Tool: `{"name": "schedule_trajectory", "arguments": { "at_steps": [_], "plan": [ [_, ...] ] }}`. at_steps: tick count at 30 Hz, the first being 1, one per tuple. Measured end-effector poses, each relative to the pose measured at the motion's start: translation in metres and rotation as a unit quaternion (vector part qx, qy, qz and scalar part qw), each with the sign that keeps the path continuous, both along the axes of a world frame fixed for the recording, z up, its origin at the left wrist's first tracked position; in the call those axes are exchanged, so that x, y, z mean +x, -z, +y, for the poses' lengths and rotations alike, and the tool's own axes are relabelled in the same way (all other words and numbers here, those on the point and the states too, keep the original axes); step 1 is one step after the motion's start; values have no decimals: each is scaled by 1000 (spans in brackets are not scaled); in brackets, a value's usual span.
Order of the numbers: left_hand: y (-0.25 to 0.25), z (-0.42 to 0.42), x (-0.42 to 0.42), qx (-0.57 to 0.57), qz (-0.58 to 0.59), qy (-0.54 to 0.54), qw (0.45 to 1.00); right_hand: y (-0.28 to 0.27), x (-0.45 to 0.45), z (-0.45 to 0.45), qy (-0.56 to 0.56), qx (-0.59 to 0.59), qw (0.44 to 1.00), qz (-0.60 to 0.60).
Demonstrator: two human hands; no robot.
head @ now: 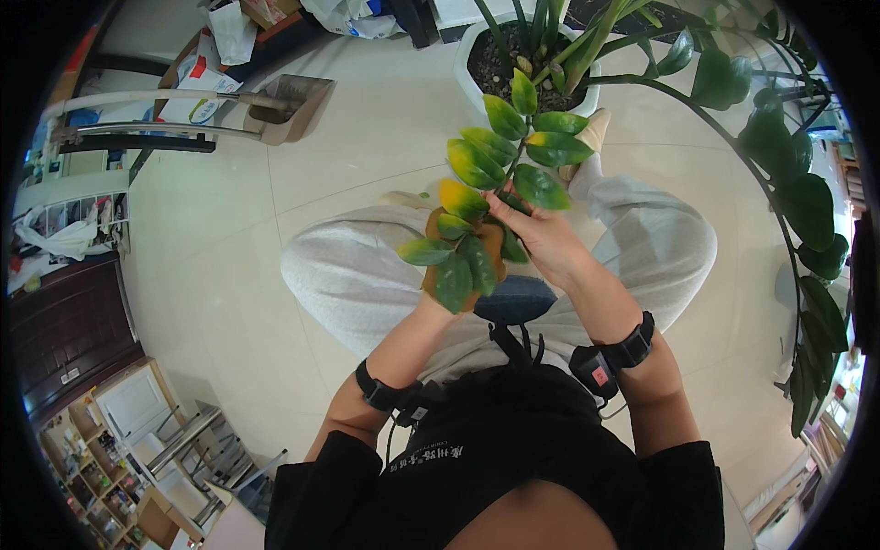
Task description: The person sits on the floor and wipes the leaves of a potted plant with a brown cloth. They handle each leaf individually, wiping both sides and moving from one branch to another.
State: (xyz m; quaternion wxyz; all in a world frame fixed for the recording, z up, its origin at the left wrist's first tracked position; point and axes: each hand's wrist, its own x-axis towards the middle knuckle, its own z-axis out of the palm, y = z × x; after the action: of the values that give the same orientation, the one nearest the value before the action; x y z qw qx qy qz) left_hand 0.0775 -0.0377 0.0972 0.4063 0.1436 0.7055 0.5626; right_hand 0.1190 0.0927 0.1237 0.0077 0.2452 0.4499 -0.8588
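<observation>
A branch of a potted plant [491, 148] with glossy green leaves, several of them yellowing, arches down in front of me. My right hand [543, 237] grips its stem, thumb on the near side, among the middle leaves. Lower down, a brown cloth [491, 240] lies behind the end leaves, with my left hand [445, 302] at it. Only the wrist end of that hand shows; leaves and cloth hide the fingers. White spots mark some dark green leaves near the tip. The branch reaches up to a white pot [469, 82] holding dark soil and thick stems.
A long leafy branch [763, 179] hangs along the right side. At the upper left are a dustpan [292, 113] and boxes [199, 86]. A metal folding ladder [210, 440] and a shelf unit [89, 474] stand at the lower left. A blue seat [517, 300] shows between my knees.
</observation>
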Motion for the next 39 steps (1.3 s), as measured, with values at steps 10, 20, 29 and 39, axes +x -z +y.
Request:
{"name": "schedule_trajectory", "arguments": {
  "at_steps": [10, 20, 29, 39],
  "plan": [
    [22, 3, 5, -30, 75, -33, 996, -5, 0, 5, -37, -12, 998, -53],
    [-12, 7, 2, 132, -199, -117, 964, 4, 1, 4, -36, 10, 996, -76],
    [2, -5, 20, 235, -350, -173, 890, -14, 0, 3, -53, -1, 994, -97],
    [-1, 6, 42, 324, -766, -330, -446, 8, -7, 9, 31, -21, 999, -5]
  ]
}}
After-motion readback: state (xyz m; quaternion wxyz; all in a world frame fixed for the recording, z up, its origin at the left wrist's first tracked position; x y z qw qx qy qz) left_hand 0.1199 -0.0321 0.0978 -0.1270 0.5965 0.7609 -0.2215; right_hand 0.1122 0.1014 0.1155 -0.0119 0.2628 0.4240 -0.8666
